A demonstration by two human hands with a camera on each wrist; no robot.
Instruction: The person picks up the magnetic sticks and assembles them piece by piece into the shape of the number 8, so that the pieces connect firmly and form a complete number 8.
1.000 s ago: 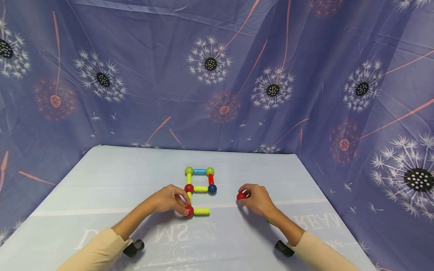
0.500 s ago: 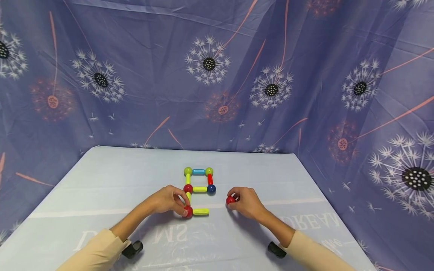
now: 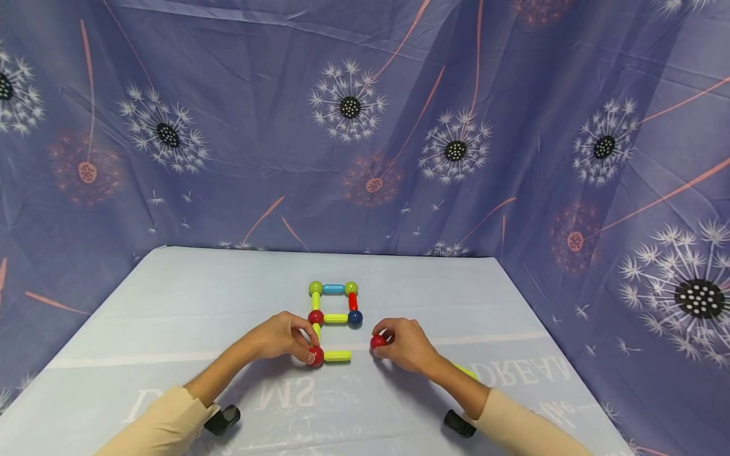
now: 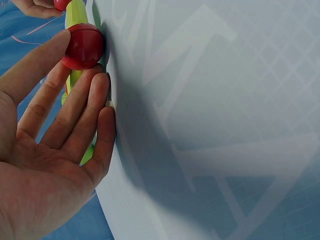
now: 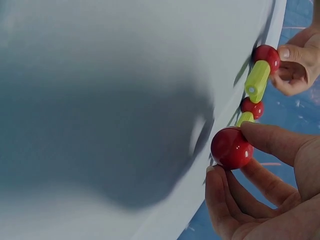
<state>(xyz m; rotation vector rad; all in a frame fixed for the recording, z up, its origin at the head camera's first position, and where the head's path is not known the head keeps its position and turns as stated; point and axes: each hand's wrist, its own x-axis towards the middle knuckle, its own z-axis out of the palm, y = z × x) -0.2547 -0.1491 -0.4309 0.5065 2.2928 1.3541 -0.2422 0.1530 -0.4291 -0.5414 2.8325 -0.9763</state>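
My left hand (image 3: 284, 337) pinches the red ball (image 4: 86, 46) at the near corner of a stick-and-ball frame on the table. From that ball a yellow-green stick (image 3: 338, 356) points right, its far end free. My right hand (image 3: 406, 345) holds a second red ball (image 5: 232, 148) between thumb and fingers, a short gap right of the free end. Behind, the frame forms a square: another red ball (image 3: 316, 318), a dark blue ball (image 3: 355, 318), two green balls, a light blue stick (image 3: 333, 289), a red stick (image 3: 353, 302) and yellow-green sticks.
Partly hidden by the right forearm, a yellow-green piece (image 3: 466, 371) lies on the white-clothed table (image 3: 228, 278). Black wrist devices sit beneath both cuffs. A purple dandelion-print curtain (image 3: 256, 126) hangs behind and at the sides.
My right hand has carried its red ball leftward and slightly nearer, toward the stick's free end. The left hand stays on its ball. The view has shifted slightly.
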